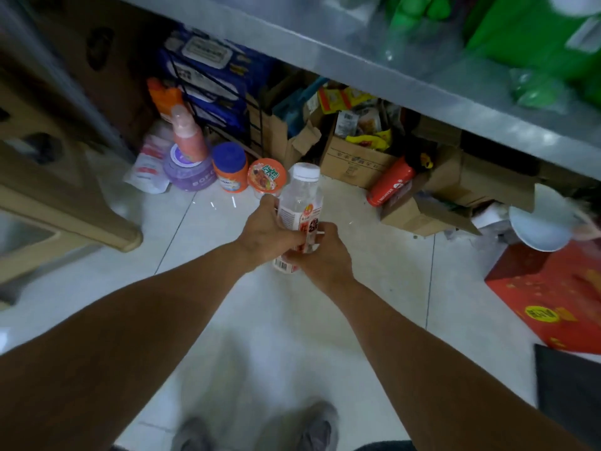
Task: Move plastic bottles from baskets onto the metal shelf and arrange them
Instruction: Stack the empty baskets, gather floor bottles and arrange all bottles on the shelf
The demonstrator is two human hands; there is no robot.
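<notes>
A clear plastic bottle (300, 203) with a white cap and a red-and-white label is held upright in front of me, above the tiled floor. My left hand (268, 231) grips its left side at the label. My right hand (320, 253) grips its lower part from the right. The metal shelf (374, 63) runs across the top of the view, its edge above and beyond the bottle. Blurred green bottles (533, 43) and clear bottles stand on the shelf at the upper right.
Under the shelf stand open cardboard boxes (354, 154) of packets, a red can (388, 185), an orange jar (230, 169), an instant noodle cup (266, 175), a pink spray bottle (188, 135) and a purple tub. A beige stool (61, 177) is left; a red box (553, 294) and white bowl right.
</notes>
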